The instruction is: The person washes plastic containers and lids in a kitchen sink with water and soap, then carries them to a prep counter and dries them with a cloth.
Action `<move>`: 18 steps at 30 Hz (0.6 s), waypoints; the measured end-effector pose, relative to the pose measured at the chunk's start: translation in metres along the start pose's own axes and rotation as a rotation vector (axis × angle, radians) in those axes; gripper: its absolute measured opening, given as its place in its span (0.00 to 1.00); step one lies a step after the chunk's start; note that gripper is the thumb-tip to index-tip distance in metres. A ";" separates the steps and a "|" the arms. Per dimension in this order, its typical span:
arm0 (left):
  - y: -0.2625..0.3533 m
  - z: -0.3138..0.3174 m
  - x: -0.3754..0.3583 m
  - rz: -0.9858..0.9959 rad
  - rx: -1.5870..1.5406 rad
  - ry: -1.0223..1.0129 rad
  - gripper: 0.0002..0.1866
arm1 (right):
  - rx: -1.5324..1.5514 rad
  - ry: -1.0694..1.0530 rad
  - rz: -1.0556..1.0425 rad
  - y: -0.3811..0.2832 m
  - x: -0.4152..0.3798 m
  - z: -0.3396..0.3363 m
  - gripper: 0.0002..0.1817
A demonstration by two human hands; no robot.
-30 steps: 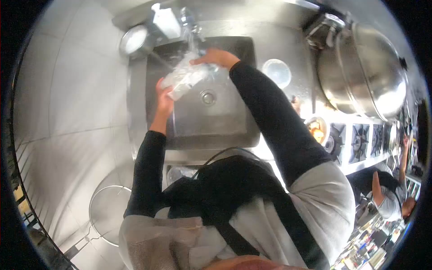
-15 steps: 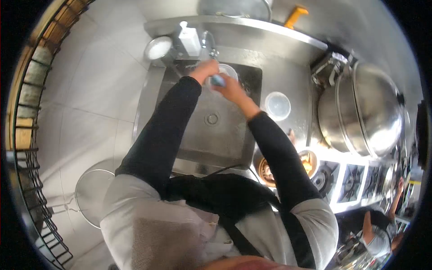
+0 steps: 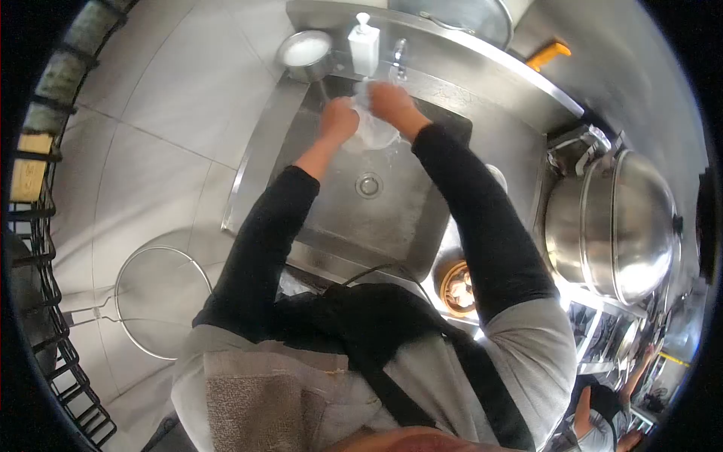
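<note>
Clock reference: 12 = top of the head view.
Container: translucent tub (image 3: 378,137), blurred, in the upper part of the sink (image 3: 410,230), at about 12 from the drain (image 3: 368,185), between the two hands.
Long axis: can't call it; outline reads roundish, with hands covering the upper part.
Left hand (image 3: 340,120): fingers curled in on the tub's edge, looks like a grip; tub lies at about 4 from it.
Right hand (image 3: 389,100): over the tub's upper edge, tub at about 7 from it; fingers motion-blurred, can't tell whether they grip.
Nearer hand: neither wins, both look in contact; left at the tub's 10, right at its 1.
Pale bluish patch (image 3: 361,93): by the right fingers, at their 9; separate thing or part of the tub, can't tell.
Faucet (image 3: 400,56): at 12 to 1 from the right hand, close by.
Pump bottle (image 3: 364,53): white, upright, at 11 from the right hand; no lettering legible.
Metal pot (image 3: 309,69): whitish inside, at about 10 to 11 from the left hand.
Surface (image 3: 512,143): at 3 to 4 from the right hand, steel, beside the sink.
Brands/writing: none readable anywhere.
</note>
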State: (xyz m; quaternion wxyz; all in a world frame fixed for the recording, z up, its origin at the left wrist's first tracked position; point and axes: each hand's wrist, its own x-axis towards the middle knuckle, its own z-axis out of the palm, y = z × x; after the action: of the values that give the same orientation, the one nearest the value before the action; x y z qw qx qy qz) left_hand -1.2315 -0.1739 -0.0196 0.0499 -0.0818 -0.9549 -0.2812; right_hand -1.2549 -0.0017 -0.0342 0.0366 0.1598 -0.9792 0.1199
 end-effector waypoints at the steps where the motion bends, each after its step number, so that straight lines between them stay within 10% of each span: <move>1: -0.010 -0.004 0.000 0.057 -0.066 0.133 0.16 | 0.046 -0.029 0.147 -0.006 -0.008 -0.005 0.20; 11: -0.044 0.032 -0.018 0.161 -0.251 -0.063 0.17 | -0.126 0.059 0.015 -0.027 -0.025 0.024 0.17; 16: 0.002 -0.007 -0.030 0.193 -0.011 -0.011 0.20 | 0.763 -0.173 0.837 -0.021 -0.078 0.116 0.20; 18: -0.003 0.011 -0.042 0.219 -0.020 0.051 0.20 | 0.475 0.237 0.120 -0.009 -0.109 0.151 0.20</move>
State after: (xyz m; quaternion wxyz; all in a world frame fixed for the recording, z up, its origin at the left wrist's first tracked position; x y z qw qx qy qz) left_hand -1.1916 -0.1756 -0.0360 0.1038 -0.1791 -0.9357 -0.2857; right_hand -1.1540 -0.0144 -0.1908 0.1053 0.0905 -0.9201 0.3662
